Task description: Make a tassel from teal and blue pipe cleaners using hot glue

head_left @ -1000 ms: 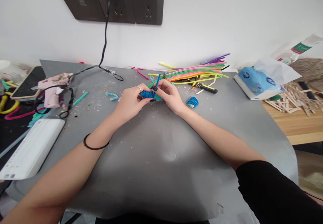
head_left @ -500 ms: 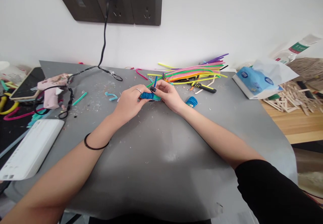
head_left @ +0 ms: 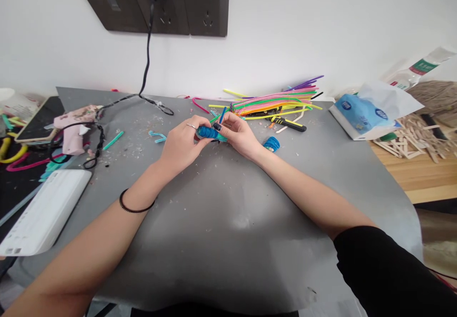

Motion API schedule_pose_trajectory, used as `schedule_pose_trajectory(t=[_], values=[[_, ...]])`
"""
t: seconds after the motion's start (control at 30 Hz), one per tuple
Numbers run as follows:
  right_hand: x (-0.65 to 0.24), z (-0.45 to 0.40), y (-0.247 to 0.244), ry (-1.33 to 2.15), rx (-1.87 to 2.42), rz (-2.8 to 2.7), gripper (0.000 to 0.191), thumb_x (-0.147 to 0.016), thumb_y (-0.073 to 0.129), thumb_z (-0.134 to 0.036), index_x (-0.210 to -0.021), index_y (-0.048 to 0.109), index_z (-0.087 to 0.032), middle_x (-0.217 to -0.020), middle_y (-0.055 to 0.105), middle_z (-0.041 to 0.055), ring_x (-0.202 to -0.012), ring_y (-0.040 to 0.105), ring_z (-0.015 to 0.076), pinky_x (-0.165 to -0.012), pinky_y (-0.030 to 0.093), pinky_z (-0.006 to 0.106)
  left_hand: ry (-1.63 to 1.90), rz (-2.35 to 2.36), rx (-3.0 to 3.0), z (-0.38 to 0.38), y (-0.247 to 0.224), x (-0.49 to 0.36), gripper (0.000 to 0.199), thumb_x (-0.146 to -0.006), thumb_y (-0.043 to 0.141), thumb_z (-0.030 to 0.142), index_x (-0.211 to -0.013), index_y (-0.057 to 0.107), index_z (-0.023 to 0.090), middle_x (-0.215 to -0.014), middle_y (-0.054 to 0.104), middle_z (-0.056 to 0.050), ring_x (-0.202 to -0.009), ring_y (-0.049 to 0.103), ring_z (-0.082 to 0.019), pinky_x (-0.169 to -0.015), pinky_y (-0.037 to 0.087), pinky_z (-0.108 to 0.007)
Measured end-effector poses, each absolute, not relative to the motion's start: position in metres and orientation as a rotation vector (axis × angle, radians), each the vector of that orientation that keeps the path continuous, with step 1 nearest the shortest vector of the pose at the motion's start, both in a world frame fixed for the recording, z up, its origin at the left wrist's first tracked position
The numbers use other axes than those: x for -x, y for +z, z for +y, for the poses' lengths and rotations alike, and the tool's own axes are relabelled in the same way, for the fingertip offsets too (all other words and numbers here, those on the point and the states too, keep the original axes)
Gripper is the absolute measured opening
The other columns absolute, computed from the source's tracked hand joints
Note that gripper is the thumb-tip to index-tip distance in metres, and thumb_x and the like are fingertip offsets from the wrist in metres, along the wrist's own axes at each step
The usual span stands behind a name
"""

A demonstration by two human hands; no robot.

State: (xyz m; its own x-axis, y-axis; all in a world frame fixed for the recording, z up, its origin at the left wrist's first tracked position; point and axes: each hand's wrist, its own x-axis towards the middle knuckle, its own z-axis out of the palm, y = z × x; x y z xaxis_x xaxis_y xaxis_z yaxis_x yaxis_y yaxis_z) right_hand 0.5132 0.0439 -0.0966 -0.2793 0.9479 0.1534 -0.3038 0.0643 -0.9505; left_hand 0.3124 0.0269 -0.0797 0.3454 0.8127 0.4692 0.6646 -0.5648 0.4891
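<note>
Between my two hands is a blue and teal coil of wound pipe cleaner point(head_left: 207, 132), held just above the grey mat. My left hand point(head_left: 182, 141), with a ring on one finger, grips the blue end between thumb and fingers. At the teal end, my right hand point(head_left: 238, 135) pinches with thumb and fingertips, and a short blue pipe cleaner end point(head_left: 223, 115) sticks up beside them. Part of the coil is covered by the fingers. To the right of my right hand, a second blue wound piece point(head_left: 271, 143) rests on the mat.
Behind my hands lie a bundle of coloured pipe cleaners point(head_left: 274, 100) and a black-yellow cutter point(head_left: 291, 124). At left are a pink glue gun point(head_left: 73, 133) with its cord and a white power bank-like box point(head_left: 46, 212). A tissue pack point(head_left: 364, 114) and wooden sticks point(head_left: 410, 141) lie right.
My left fingers have shifted on the coil, so more of its blue end shows. The upright blue end now leans slightly right. Both hands stay in nearly the same place.
</note>
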Motion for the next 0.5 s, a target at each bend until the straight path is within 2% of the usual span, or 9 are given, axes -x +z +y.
schedule_pose_trajectory(t=[0.17,0.3,0.4,0.5], values=[[-0.512,0.042,-0.095,1.322,0.802,-1.303,0.066,-0.066,0.097,-0.074,-0.084,0.055,-0.026,-0.087,0.062,-0.0008,-0.085,0.054,0.0179,-0.08,0.051,0.031,0.842,1.361,-2.342,0.029,-0.075,-0.311,0.03,-0.094,0.068,0.031,-0.123,0.069,0.023,-0.11,0.081,-0.007,-0.078,0.072,-0.022,-0.079,0.055,-0.035],[-0.513,0.038,-0.092,1.304,0.842,-1.33,0.058,-0.071,0.098,-0.066,-0.084,0.059,-0.027,-0.088,0.06,0.0007,-0.086,0.053,0.0195,-0.081,0.051,0.032,0.767,1.32,-2.249,0.029,-0.068,-0.312,0.037,-0.091,0.071,0.037,-0.125,0.071,0.023,-0.11,0.082,-0.007,-0.081,0.073,-0.024,-0.076,0.055,-0.034],[-0.513,0.035,-0.091,1.323,0.832,-1.334,0.054,-0.072,0.1,-0.06,-0.083,0.059,-0.027,-0.087,0.058,0.0004,-0.087,0.051,0.0198,-0.08,0.05,0.032,0.717,1.297,-2.214,0.028,-0.065,-0.313,0.033,-0.094,0.069,0.042,-0.12,0.072,0.022,-0.101,0.081,-0.006,-0.075,0.07,-0.023,-0.07,0.052,-0.032],[-0.513,0.034,-0.091,1.296,0.856,-1.357,0.052,-0.074,0.099,-0.058,-0.083,0.058,-0.027,-0.086,0.057,0.0002,-0.087,0.051,0.0197,-0.076,0.049,0.031,0.681,1.286,-2.234,0.028,-0.065,-0.314,0.024,-0.097,0.065,0.043,-0.105,0.072,0.022,-0.084,0.076,-0.004,-0.068,0.066,-0.022,-0.065,0.046,-0.032]])
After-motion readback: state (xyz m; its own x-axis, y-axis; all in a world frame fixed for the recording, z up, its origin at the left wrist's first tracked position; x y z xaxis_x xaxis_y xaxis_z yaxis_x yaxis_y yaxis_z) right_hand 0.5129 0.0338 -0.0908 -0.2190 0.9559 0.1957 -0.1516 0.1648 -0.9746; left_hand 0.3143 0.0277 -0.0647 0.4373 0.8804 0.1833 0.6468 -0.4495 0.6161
